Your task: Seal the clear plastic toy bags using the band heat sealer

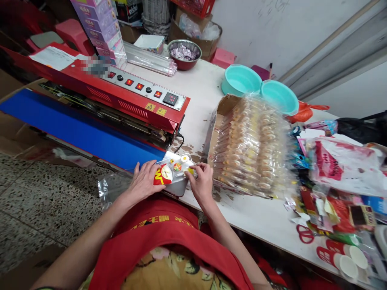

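A clear plastic packet (177, 166) with small flat pieces inside lies over a grey, box-like block (178, 187) at the table's front edge. Among its pieces are a red one with a yellow letter, a round coloured one and an egg-like one. My left hand (144, 179) grips the packet's left end, fingers above and thumb below. At the right end my right hand (201, 183) is closed in a pinch on the packet's edge, by a small yellow piece. More clear film (110, 189) hangs out left of my left hand.
A red sealing machine (136, 96) with lit switches and a blue belt (75, 127) stands at left. Right of the packet is a cardboard box (213, 133) of filled clear packets (250, 141). Turquoise basins (242, 78), red scissors (305, 234) and paper cups (347, 266) lie farther right.
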Demonstrator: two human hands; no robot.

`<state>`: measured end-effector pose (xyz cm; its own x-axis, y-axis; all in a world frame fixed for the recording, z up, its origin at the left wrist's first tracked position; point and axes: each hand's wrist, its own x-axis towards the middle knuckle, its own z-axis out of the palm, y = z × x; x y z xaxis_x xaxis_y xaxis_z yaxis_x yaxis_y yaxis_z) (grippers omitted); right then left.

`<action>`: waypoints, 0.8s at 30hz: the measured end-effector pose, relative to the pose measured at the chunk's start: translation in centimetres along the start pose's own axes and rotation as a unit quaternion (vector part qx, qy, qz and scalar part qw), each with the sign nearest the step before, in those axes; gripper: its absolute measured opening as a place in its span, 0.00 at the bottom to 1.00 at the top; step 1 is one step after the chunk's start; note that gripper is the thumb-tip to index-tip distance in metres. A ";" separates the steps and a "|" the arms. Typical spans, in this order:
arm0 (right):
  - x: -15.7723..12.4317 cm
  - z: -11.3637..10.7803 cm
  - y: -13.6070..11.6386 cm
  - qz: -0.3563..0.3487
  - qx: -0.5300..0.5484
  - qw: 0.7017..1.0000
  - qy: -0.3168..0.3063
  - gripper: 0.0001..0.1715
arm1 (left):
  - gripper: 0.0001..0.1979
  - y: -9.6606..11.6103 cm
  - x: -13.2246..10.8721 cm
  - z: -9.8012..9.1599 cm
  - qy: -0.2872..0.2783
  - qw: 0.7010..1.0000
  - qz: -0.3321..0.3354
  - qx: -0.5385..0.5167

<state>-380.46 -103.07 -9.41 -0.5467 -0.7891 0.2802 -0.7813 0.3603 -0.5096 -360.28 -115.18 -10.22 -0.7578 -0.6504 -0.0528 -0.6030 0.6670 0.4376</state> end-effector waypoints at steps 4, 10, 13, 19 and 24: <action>0.6 0.5 -2.2 -0.093 -0.016 0.994 -0.052 0.09 | 0.33 -0.2 0.0 0.1 0.002 1.000 0.008 0.003; 2.4 1.6 -4.8 -0.134 -0.091 0.955 -0.247 0.10 | 0.34 -0.4 0.0 0.3 -0.005 1.000 0.011 0.005; 2.9 1.5 -5.3 -0.141 -0.119 0.941 -0.284 0.12 | 0.35 -0.3 -0.1 0.2 -0.005 1.000 0.007 -0.003; 3.3 1.5 -5.5 -0.171 -0.140 0.929 -0.296 0.13 | 0.35 0.0 0.0 -0.1 -0.010 1.000 0.000 -0.010; 2.9 2.2 -4.8 -0.194 -0.153 0.931 -0.269 0.14 | 0.35 -0.1 0.2 0.0 -0.009 1.000 -0.002 -0.012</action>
<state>-377.63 -108.21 -7.88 -0.0388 -0.9947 -0.0952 -0.9826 0.0553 -0.1772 -360.35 -115.37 -10.28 -0.7600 -0.6460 -0.0715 -0.6004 0.6555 0.4581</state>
